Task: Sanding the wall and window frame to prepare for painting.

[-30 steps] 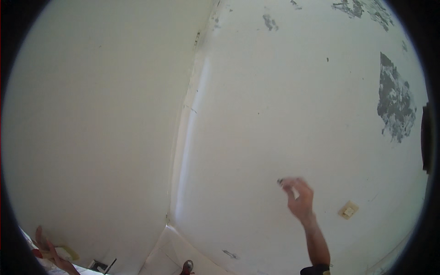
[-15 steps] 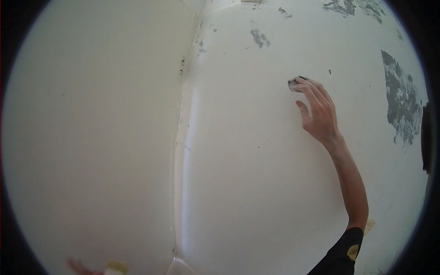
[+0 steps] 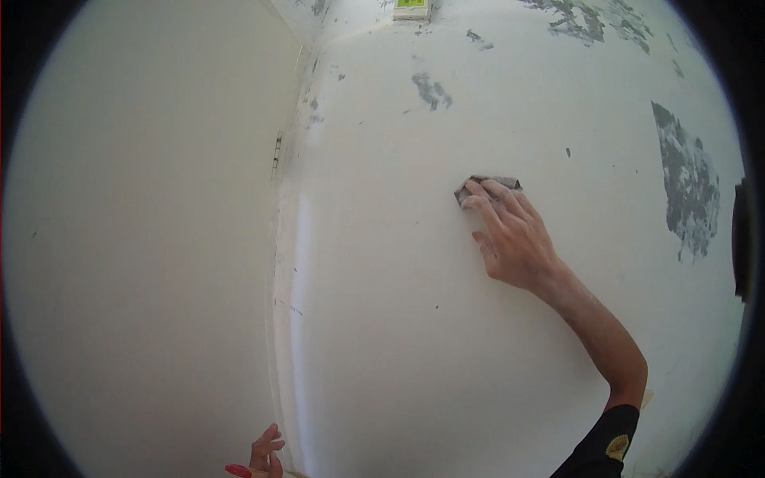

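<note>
Under the fingers of my right hand (image 3: 514,243), a dark grey piece of sandpaper (image 3: 510,182) is pressed flat against the white wall (image 3: 382,358). White dust coats those fingers, and the thumb stands away from the sheet. At the lower edge, left of the middle, part of my left hand (image 3: 266,452) shows beside the wall corner. Its fingers are a little bent and apart, with nothing seen between them. A small red thing (image 3: 237,471) lies against that hand; what it is cannot be made out.
Left of the corner stands a plain pale surface (image 3: 143,239) with a hinge (image 3: 276,153) at its edge. Grey bare patches (image 3: 687,179) mark the wall at the right and top. A small white box with a green face (image 3: 412,8) is at the top.
My right hand and the sandpaper have shifted left and down across the wall. My left hand has come rightward toward the corner. The view has tilted up slightly and turned right.
</note>
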Demonstrator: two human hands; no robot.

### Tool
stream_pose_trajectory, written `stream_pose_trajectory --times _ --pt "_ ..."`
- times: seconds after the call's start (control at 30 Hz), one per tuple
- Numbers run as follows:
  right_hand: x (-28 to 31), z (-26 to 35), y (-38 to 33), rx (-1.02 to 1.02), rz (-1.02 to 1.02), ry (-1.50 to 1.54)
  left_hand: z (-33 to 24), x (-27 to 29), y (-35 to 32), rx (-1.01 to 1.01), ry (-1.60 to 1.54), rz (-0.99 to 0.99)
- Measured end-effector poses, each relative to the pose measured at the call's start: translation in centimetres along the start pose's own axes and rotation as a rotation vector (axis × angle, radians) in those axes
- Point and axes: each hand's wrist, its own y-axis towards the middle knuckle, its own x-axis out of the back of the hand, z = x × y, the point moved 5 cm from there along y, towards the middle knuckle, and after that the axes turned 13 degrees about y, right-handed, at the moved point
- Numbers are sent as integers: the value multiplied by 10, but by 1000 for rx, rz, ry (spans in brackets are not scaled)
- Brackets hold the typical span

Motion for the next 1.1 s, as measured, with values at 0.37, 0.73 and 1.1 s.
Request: stream_pose_trajectory --times 0.37,0.73,1.1 --pt "1 4 30 -36 -83 -133 12 15 38 225 0 47" --pt "2 -16 89 -136 -205 -233 34 43 50 345 -62 41" --pt "1 -70 212 -194 -343 2 47 24 61 411 -102 80"
